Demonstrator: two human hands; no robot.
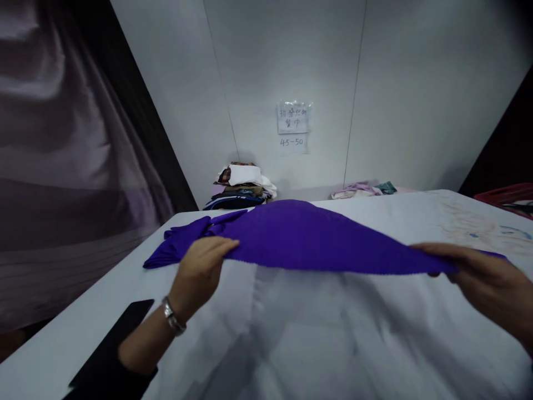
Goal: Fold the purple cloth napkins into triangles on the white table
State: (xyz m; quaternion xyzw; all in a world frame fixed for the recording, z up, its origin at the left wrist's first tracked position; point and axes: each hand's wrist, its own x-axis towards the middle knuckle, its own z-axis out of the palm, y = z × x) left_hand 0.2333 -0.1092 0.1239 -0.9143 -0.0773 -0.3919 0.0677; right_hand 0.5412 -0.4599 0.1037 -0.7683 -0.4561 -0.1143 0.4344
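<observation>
A purple cloth [308,239] stretches between my two hands, its near edge lifted and its middle puffed up over the white table. My left hand [204,261], with a silver bracelet at the wrist, pinches the near edge between thumb and fingers. At the right, my right hand [478,275] grips the same edge, thumb underneath and fingers on top. Beyond my left hand, part of the cloth lies bunched and folded on the tabletop.
A stack of folded fabrics [241,189] sits at the back edge, left of middle. Farther right lie pink and green cloths [362,190]. A flat black object [114,339] is near my left forearm. A handwritten sign [293,125] hangs on the wall; a satiny curtain [75,166] hangs at left.
</observation>
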